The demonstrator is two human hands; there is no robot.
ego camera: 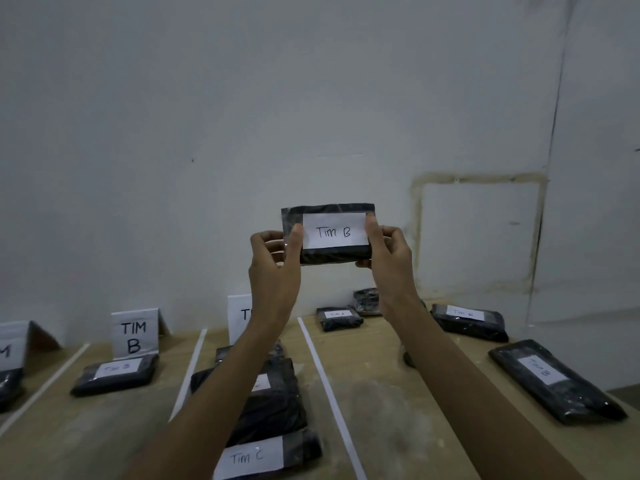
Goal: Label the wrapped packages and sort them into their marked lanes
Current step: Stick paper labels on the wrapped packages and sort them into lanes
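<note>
I hold a small black wrapped package (334, 252) up in front of the wall, its white label reading "TIM B" facing me. My left hand (275, 261) grips its left end with the thumb on the front. My right hand (389, 254) grips its right end, thumb on the label's edge. Below, white tape lines (323, 379) split the wooden table (391, 403) into lanes. A folded card reading "TIM B" (134, 332) stands at the back of one lane, with a labelled package (116, 374) in front of it.
The lane under my left arm holds a half-hidden sign (239, 315) and stacked black packages, the nearest labelled "TIM C" (265, 457). Right of the tape lie several more labelled packages (557, 381), (469, 322), (339, 318). Another sign (12, 342) stands far left.
</note>
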